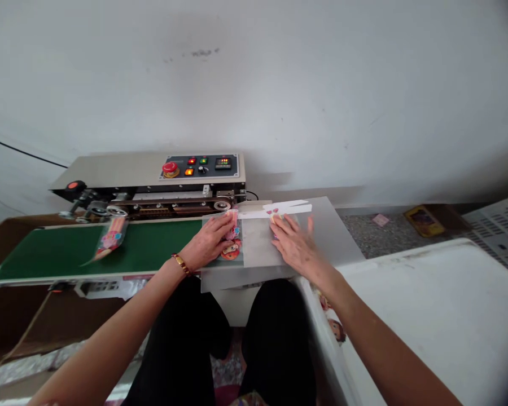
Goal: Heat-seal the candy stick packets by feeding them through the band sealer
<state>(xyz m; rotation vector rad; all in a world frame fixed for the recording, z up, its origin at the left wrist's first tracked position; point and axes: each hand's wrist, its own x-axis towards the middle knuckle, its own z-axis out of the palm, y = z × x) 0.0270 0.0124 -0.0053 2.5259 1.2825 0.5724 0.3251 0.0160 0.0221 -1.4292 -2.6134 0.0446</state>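
Note:
My left hand [207, 241] lies with outstretched fingers on the left edge of a clear plastic packet [232, 248] with a pink, red-haired cartoon print. This packet rests on a translucent sheet [258, 256] just right of the green belt, its top edge by the entry of the sealing machine [152, 175]. On the same sheet my right hand [295, 245] is spread over a second packet [275, 212], which it mostly hides; a pink print shows past the fingertips. Farther left, a packet with a pink and orange-striped print [110, 237] hangs at the machine over the green conveyor belt [165, 248].
A control panel [200, 166] with lit buttons and a red knob faces me. White strips [288, 207] lie behind my right hand. At right stands a white tub or table [427, 304]. A cardboard box [8, 310] sits below the belt's left end. A crate [499, 237] is far right.

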